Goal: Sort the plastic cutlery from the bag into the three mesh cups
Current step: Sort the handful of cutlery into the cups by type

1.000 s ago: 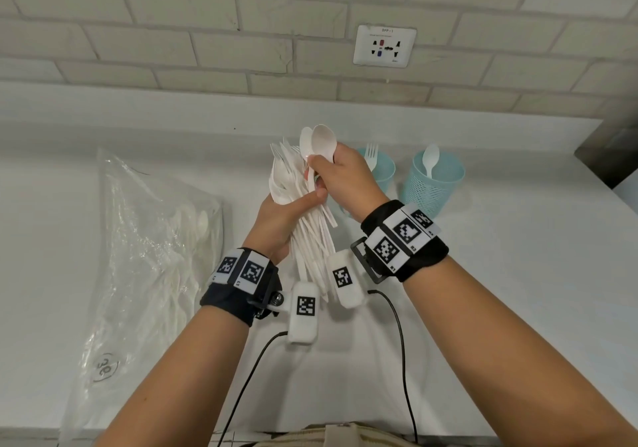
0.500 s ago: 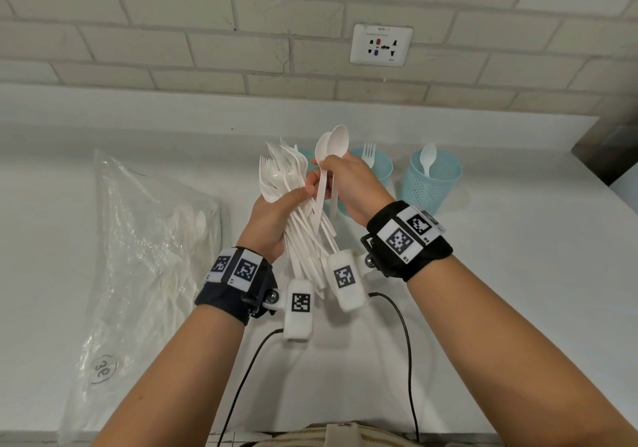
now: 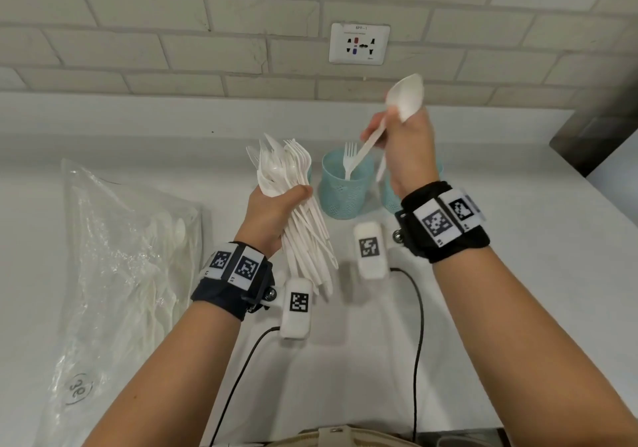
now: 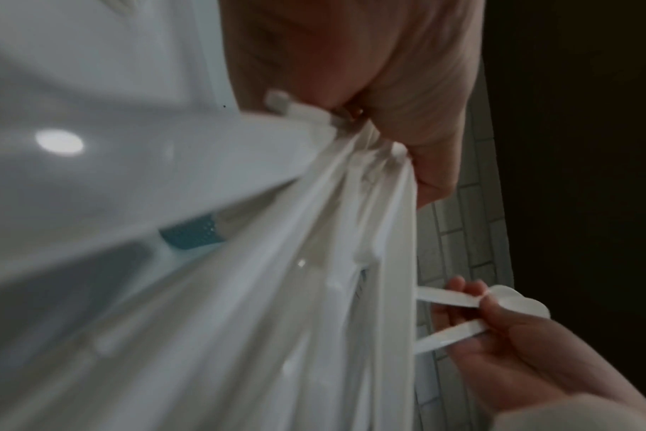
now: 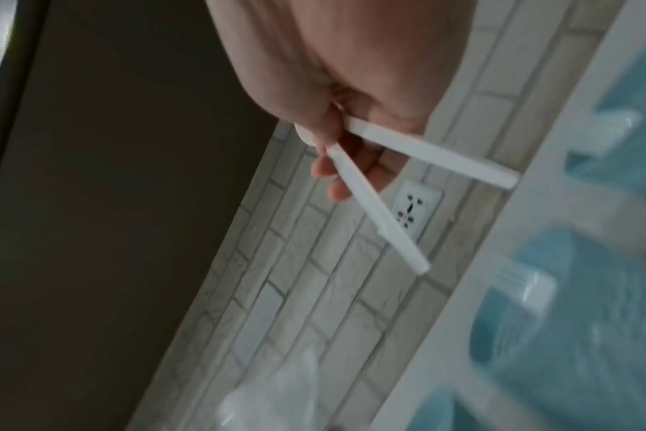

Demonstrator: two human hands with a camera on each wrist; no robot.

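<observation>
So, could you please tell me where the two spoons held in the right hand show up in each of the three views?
Head: the spoons are upper right, pinched by the right hand, handles slanting down-left.
Left wrist: lower right, spoons sticking out leftward from that hand.
Right wrist: centre, two handles splaying down-right from the hand.
Shared landmark: the wall socket, seen in the head and right wrist views only.

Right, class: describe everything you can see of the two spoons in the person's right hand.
The two spoons are white, plastic-looking, with oval bowls and flat straight handles. The right hand pinches them near the bowls, which point up and overlap; the handles splay apart downward, above the mesh cups. Only that hand touches them.
</observation>
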